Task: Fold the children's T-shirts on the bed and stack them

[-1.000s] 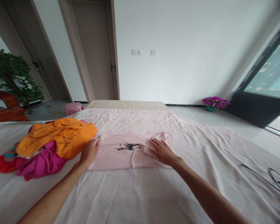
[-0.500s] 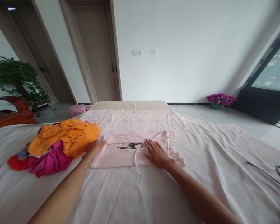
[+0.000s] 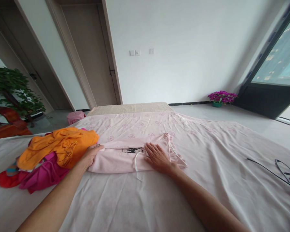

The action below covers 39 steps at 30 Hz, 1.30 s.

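A folded pale pink garment [image 3: 116, 161] with a black print and a white drawstring lies on the bed's pink sheet [image 3: 207, 151]. My left hand [image 3: 90, 154] grips its left edge, fingers curled around the fabric. Flat on the garment's right part rests my right hand [image 3: 157, 157], fingers stretched out and pressing down. Just left of my left hand sits a pile of clothes, an orange garment [image 3: 60, 145] on top of magenta [image 3: 41, 174] and red pieces.
Eyeglasses [image 3: 286, 175] lie on the sheet at the far right. Beyond the bed are a pink stool [image 3: 74, 116], a potted green plant [image 3: 12, 88], a wooden chair [image 3: 4, 124], doors, and a pot of purple flowers [image 3: 221, 97] by the window.
My right hand slid left across the garment toward the print. My left hand went from lying against the left edge to curling around it. The garment's lower part looks more bunched.
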Each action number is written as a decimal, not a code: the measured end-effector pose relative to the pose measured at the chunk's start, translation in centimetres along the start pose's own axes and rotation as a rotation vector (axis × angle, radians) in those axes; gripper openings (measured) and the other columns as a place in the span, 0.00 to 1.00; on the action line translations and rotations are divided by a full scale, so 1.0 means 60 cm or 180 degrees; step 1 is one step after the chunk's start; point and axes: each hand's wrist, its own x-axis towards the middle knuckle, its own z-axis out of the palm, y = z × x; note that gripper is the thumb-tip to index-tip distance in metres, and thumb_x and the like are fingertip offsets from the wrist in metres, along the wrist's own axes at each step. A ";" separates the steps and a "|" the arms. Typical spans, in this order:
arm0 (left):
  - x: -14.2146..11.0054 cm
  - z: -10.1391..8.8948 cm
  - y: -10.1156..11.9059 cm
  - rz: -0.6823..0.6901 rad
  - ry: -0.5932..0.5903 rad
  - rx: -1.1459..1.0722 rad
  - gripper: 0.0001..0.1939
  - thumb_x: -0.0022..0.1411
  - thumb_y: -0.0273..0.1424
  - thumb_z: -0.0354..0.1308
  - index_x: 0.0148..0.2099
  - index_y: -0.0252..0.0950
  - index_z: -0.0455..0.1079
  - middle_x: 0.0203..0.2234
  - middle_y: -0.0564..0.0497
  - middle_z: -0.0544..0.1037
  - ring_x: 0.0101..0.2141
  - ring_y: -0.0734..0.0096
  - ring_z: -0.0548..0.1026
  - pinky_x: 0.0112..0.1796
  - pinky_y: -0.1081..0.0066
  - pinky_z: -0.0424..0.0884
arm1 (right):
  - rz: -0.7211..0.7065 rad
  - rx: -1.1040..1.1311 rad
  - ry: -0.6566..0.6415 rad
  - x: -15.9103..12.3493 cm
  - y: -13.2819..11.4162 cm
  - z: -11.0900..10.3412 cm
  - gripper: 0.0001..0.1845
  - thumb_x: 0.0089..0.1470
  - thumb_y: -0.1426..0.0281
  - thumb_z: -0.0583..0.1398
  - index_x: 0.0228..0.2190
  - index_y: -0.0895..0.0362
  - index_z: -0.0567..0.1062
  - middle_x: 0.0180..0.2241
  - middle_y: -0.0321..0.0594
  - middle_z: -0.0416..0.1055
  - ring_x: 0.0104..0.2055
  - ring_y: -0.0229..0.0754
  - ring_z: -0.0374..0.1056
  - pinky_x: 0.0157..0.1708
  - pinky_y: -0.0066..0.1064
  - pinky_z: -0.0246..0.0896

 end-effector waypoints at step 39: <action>-0.230 0.201 0.078 0.3011 -0.0633 0.1764 0.24 0.65 0.36 0.55 0.63 0.45 0.64 0.58 0.45 0.68 0.57 0.57 0.66 0.56 0.56 0.63 | 0.1726 0.1023 0.0067 0.075 0.014 -0.068 0.25 0.60 0.67 0.51 0.58 0.57 0.68 0.51 0.49 0.72 0.52 0.50 0.68 0.49 0.37 0.60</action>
